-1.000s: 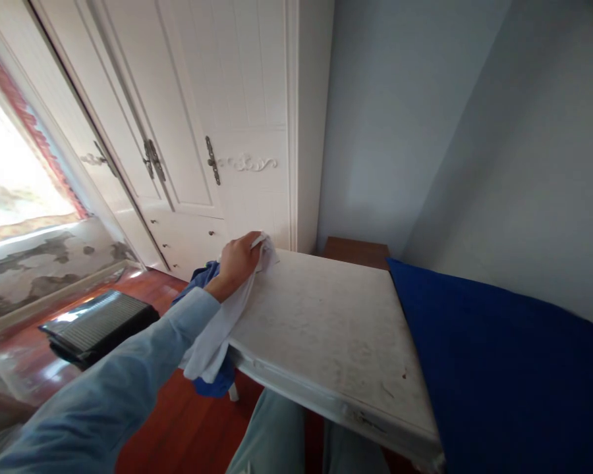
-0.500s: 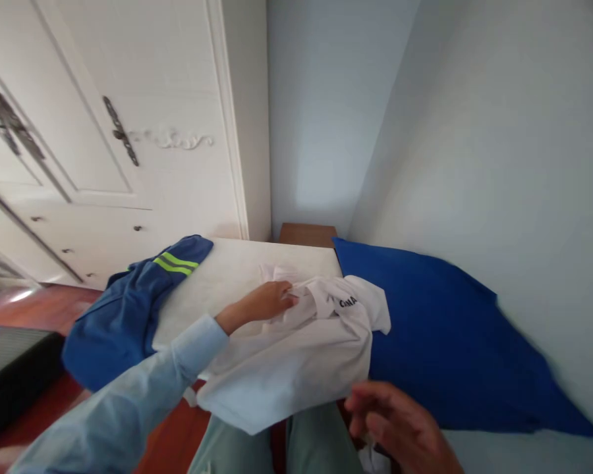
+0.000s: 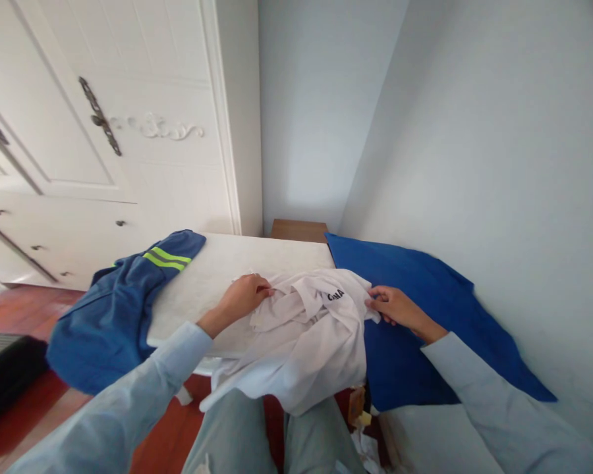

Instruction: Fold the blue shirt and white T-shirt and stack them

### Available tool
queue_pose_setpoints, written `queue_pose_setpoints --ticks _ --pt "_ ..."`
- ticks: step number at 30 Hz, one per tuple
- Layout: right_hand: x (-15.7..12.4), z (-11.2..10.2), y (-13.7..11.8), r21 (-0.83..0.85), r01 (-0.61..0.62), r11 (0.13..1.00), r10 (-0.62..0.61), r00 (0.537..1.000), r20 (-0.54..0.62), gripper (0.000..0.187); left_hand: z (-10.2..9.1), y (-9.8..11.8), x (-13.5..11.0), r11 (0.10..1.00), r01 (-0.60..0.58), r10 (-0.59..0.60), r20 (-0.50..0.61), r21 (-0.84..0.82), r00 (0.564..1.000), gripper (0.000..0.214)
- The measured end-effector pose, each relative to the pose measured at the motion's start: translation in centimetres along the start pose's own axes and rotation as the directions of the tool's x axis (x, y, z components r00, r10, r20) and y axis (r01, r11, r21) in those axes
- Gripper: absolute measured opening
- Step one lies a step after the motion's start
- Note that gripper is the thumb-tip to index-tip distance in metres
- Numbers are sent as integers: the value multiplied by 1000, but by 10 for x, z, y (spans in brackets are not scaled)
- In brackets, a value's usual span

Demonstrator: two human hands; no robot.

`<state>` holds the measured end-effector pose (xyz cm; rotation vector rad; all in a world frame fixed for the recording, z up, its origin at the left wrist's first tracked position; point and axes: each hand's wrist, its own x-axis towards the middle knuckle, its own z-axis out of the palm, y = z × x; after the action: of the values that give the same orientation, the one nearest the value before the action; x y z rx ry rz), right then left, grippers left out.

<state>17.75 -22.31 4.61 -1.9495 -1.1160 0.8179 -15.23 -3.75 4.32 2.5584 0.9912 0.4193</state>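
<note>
Your left hand (image 3: 244,295) is bent over the left edge of the crumpled white cloth shirt (image 3: 296,368), thumb and fingers pinching a bit of it, and your right hand (image 3: 393,306) pinches its opposite edge between thumb and fingertips, just beside the dark printed letters (image 3: 335,295). The shirt lies between your hands, wrinkled across the near right part of the white flat-topped table (image 3: 227,257), its lower part hanging over the front edge above your pale trousered knees (image 3: 232,434). On its right it meets the bright blue sheet of cloth (image 3: 415,368), part of which lies beneath your right hand. Left of your left hand, well apart from it, a dark blue garment with yellow-green and grey stripes (image 3: 113,322) drapes over the table's left end. Beyond the table stand a white panelled wardrobe (image 3: 172,66) and a low brown wooden piece (image 3: 299,230) by the pale grey-blue wall (image 3: 474,131).
</note>
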Motion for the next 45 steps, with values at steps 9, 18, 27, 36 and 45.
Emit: queue_pose_setpoints --ticks 9,18,27,36,45 --pt "-28 -33 -49 181 349 920 -288 912 -291 42 -53 -4 -26 987 -27 -88 -684 -156 724 29" --pt "-56 -71 -106 278 504 817 -385 838 -387 39 -129 31 -23 997 -15 70 -908 70 413 35" --pt "62 -69 -79 94 343 935 -201 727 -656 18 -127 29 103 970 225 -138 -558 90 819 53" --pt "92 -52 15 -408 70 910 -290 812 -506 48 -9 -77 50 935 113 -157 107 337 982 64" --pt "120 -29 3 -767 -35 641 -318 897 -306 60 -14 -123 24 888 124 -172 70 443 983 57"
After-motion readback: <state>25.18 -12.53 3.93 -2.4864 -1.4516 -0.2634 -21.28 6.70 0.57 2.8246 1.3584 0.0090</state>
